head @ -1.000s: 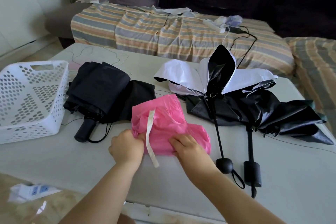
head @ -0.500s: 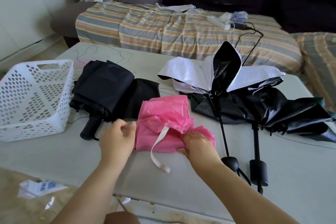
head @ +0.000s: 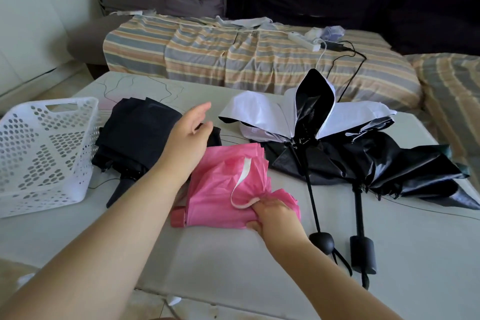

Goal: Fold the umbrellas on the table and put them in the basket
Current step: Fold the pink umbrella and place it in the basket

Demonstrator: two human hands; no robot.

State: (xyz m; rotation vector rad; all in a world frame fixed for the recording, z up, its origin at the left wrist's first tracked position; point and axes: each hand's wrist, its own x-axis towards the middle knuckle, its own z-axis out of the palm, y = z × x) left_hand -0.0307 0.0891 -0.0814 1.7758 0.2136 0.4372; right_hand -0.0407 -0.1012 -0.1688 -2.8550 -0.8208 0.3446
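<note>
A collapsed pink umbrella (head: 220, 189) lies mid-table, its pink handle end (head: 178, 218) pointing left and a white strap (head: 242, 176) looping over it. My right hand (head: 275, 218) grips its bunched canopy near the strap's end. My left hand (head: 191, 138) hovers open above the umbrella's far left edge, fingers straight. A folded black umbrella (head: 135, 135) lies left of it. A white-and-black umbrella (head: 262, 114) and another black umbrella (head: 400, 166) sprawl loose at the right. The white perforated basket (head: 39, 153) stands at the table's left edge.
The pale table (head: 233, 262) fronts a sofa with a striped cover (head: 207, 52); a power strip (head: 304, 40) and cables lie on it. Black handles (head: 322, 243) of the two loose umbrellas point toward the table's near edge.
My left hand let go of the pink umbrella and rose forward, open. The pink handle end now shows at the left. My right hand stays gripping the canopy near the strap.
</note>
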